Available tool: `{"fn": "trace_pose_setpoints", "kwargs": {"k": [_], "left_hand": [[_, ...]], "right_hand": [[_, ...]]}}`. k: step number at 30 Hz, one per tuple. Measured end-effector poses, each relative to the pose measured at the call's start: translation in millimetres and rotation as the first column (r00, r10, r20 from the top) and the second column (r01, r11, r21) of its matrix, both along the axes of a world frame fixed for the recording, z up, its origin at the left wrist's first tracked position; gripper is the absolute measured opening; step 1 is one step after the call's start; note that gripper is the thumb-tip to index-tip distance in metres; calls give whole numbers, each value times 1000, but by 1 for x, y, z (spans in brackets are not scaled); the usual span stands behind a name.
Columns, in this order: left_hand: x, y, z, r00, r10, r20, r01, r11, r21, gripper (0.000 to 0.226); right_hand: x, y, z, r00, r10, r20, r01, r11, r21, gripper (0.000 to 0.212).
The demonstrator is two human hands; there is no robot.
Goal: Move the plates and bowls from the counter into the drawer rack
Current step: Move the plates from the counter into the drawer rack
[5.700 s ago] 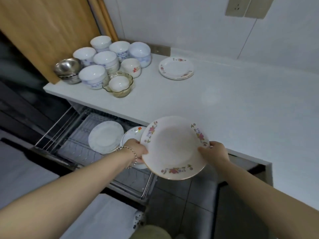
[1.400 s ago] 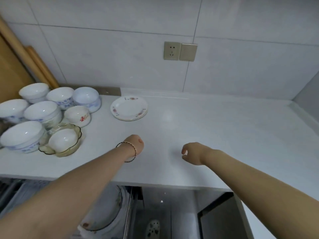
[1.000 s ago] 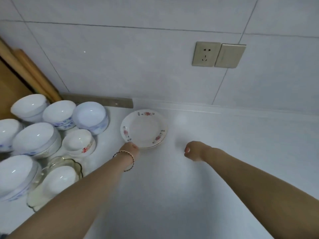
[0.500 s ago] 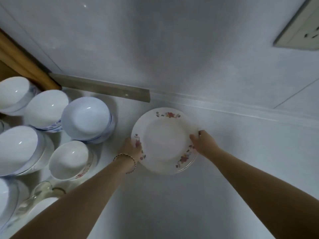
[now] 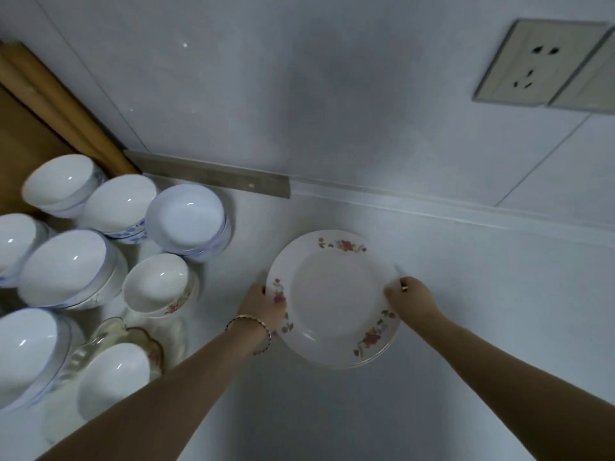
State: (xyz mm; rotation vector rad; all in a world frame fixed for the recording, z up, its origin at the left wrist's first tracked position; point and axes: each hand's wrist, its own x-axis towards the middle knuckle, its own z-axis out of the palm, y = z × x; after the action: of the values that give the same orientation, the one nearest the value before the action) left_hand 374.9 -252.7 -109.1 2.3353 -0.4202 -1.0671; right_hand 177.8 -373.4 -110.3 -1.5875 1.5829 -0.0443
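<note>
**Plate gripped at both sides, ready to come off the bench**

Head view: The flowered plate (image 5: pixel 332 297) lies flat or nearly so on the white bench (image 5: pixel 482 294), near the back wall and straight ahead of the person. It sits between the two hands, so neither is nearer. The left hand (image 5: pixel 264 309), with a bracelet (image 5: pixel 249 324) at the wrist, grips the left rim, thumb over the edge. The right hand (image 5: pixel 411 301), wearing a ring (image 5: pixel 404 288), grips the right rim the same way. The fingers underneath are hidden. A round plate has no long axis, and the two grips are directly opposite each other. A second rim seems to show under the lower right edge, so there may be another plate beneath. Whether the plate has left the surface I cannot tell.

Just to the left stands a crowd of white bowls (image 5: pixel 184 221), the nearest of them (image 5: pixel 158 284) close to the left hand, and a glass dish (image 5: pixel 133 337) holds one more. The bench to the right is bare. The drawer rack is out of view, so the carry will probably come back toward the person and downward. The lift should go straight up so that the left elbow keeps off the bowls.
</note>
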Motion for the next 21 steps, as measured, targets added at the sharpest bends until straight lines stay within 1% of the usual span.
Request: {"fn": "trace_pose_setpoints", "kwargs": {"k": [2,3,7,9,12,14,17,19,21], "left_hand": [[-20,19,14,1000,27,-12,-27,1000,-7,13],[-31,29,21,999,33,-18,-34,999,-18,13],[-71,67,47,1000,13,-11,-14,999,-44,29],[-90,86,60,1000,6,-4,-6,999,-40,31],[-115,116,70,999,39,-12,-40,997,-71,35],[-133,140,74,999,40,-15,-41,995,-89,34],[-163,181,87,995,95,-13,-96,988,-118,31],[-178,210,93,992,128,5,-127,985,-118,30],[-189,238,98,990,139,37,-135,985,-107,28]], "right_hand": [[-20,17,16,1000,0,22,1,1000,-15,18],[-30,25,24,1000,6,26,-5,1000,-29,18],[-70,60,55,999,38,2,-38,995,-92,23],[-90,79,68,998,57,-9,-58,993,-102,27],[-120,110,84,997,79,-17,-80,993,-88,31],[-137,131,91,996,94,-1,-94,989,-112,30],[-161,163,100,992,125,25,-120,982,-150,29],[-173,188,104,987,158,38,-150,975,-164,33],[-181,214,107,983,178,44,-169,973,-157,30]]}}
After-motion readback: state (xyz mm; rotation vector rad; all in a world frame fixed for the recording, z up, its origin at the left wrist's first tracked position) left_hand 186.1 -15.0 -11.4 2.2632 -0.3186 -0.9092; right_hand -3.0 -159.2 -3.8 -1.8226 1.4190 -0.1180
